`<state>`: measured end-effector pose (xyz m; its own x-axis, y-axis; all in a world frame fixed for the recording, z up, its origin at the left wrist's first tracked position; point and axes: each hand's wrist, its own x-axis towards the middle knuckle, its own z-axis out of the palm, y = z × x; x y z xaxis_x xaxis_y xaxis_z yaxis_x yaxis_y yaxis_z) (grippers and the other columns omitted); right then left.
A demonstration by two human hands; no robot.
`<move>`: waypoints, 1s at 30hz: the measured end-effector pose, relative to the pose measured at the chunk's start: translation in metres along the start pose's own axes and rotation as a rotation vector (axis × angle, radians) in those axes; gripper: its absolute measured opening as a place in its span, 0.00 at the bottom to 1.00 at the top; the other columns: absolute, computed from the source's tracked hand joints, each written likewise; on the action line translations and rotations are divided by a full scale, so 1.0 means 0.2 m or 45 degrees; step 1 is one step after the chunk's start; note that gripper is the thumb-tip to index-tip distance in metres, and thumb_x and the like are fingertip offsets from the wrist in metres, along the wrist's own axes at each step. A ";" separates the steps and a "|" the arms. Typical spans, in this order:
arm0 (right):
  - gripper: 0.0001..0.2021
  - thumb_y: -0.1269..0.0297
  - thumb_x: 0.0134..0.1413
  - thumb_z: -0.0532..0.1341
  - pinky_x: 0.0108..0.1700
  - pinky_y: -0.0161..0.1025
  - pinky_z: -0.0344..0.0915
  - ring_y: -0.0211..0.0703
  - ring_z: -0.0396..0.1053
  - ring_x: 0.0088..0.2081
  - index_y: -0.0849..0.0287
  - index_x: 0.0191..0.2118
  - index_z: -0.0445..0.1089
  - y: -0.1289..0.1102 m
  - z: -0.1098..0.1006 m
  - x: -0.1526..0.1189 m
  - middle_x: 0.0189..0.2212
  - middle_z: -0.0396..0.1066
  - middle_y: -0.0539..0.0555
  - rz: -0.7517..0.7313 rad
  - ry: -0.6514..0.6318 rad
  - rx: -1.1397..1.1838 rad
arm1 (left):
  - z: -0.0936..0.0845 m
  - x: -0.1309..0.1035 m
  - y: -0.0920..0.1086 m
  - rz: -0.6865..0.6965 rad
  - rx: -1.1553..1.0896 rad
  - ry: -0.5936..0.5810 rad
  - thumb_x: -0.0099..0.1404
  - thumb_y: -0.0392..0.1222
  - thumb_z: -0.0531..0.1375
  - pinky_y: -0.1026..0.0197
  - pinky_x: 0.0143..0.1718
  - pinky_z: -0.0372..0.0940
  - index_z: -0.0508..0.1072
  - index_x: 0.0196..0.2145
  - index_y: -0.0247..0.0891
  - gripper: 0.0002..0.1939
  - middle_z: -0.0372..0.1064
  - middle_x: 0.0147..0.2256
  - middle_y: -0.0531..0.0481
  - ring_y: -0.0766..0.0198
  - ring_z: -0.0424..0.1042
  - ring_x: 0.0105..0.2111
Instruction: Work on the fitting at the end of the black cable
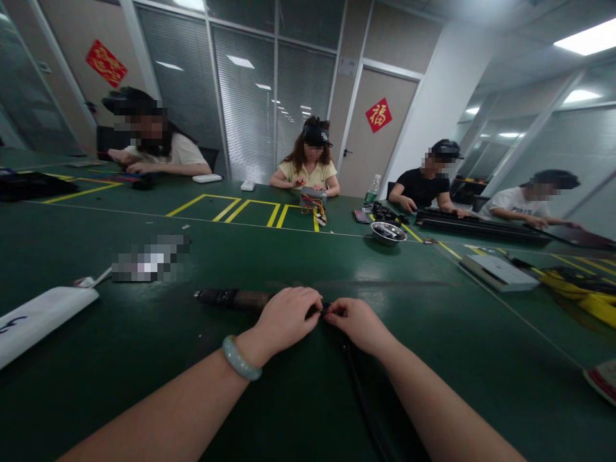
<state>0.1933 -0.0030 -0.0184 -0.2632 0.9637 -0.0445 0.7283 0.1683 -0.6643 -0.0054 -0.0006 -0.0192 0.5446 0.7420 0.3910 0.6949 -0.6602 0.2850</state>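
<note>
A dark, cylindrical, corded tool (231, 299) with a small metal tip at its left end lies on the green table; its shape resembles an electric screwdriver. My left hand (291, 314), a pale green bangle on its wrist, is curled over the tool's right end, thumb and fingers closed near where the cord meets it. Just right of it, my right hand (356, 321) is closed in a pinch at the cord end. The black cord (359, 388) runs from there toward me, below the right hand. Fingers hide the exact spot between the hands.
A white power bank-like block (45, 324) with a short cable lies at left, near a pixelated object (151, 260). Ahead stands a metal bowl (387, 233) with small parts. At right are a grey-white box (500, 273) and a yellow bundle (584, 292). Several people work across the table.
</note>
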 end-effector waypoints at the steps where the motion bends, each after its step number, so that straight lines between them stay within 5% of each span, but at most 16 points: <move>1: 0.06 0.62 0.52 0.61 0.29 0.32 0.56 0.36 0.67 0.28 0.55 0.33 0.75 0.00 0.00 0.00 0.28 0.74 0.47 0.004 -0.002 -0.001 | 0.00 0.00 0.00 0.001 -0.001 -0.001 0.63 0.38 0.56 0.53 0.47 0.63 0.70 0.36 0.40 0.04 0.71 0.41 0.51 0.59 0.69 0.42; 30: 0.07 0.61 0.53 0.61 0.28 0.32 0.56 0.37 0.67 0.27 0.57 0.34 0.75 0.00 0.00 0.01 0.27 0.75 0.49 0.012 -0.001 0.008 | 0.01 0.00 0.00 0.018 0.010 0.014 0.62 0.37 0.57 0.53 0.47 0.62 0.70 0.37 0.41 0.04 0.71 0.40 0.50 0.58 0.70 0.42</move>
<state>0.1925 -0.0019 -0.0190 -0.2566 0.9652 -0.0513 0.7267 0.1576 -0.6686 -0.0044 0.0000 -0.0211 0.5488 0.7315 0.4046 0.6910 -0.6694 0.2728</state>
